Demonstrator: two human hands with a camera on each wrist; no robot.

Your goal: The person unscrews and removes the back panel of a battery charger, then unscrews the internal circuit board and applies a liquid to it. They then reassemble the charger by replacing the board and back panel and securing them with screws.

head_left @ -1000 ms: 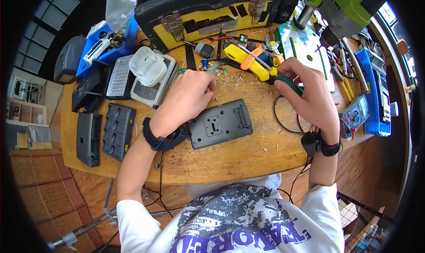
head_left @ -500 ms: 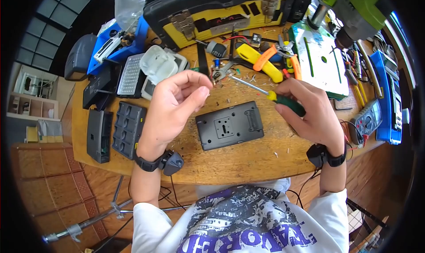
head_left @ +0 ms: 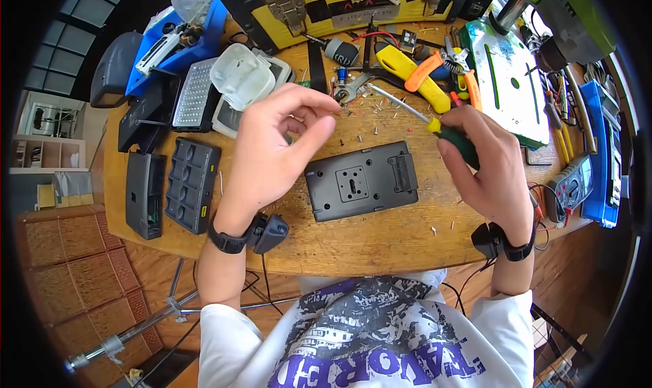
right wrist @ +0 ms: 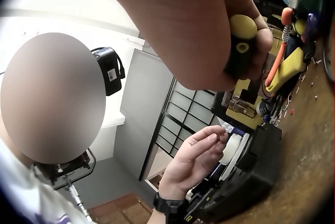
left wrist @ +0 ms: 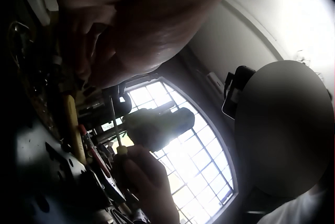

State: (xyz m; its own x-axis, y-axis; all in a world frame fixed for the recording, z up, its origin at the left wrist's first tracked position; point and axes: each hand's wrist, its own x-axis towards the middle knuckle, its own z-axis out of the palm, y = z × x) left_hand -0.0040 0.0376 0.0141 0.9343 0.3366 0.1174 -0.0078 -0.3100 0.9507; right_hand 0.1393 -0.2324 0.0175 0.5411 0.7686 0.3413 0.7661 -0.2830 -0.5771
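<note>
My right hand (head_left: 494, 167) grips a screwdriver (head_left: 460, 145) by its dark green handle. Its yellow collar and metal shaft point up and left over the table. To the left, my left hand (head_left: 268, 147) is raised with thumb and index fingertips near each other; I cannot tell whether something small sits between them. Below and between the hands, a black rectangular casing (head_left: 384, 196) lies flat, showing a square plate with holes and a raised clip at its right end. In the right wrist view the yellow end (right wrist: 243, 26) of the screwdriver handle sticks out of the fist.
Several small screws (head_left: 377, 131) lie scattered behind the casing, near a wrench (head_left: 353, 87). Yellow-handled and orange-handled tools (head_left: 424, 72) are beyond them. A black-and-yellow toolbox (head_left: 339, 18) stands at the back. A compartment tray (head_left: 190, 184) is left, a multimeter (head_left: 569, 189) right.
My left hand has lifted from among the small parts and turned, thumb and fingers now showing. The screwdriver has come away from the tools at the back, still in my right hand.
</note>
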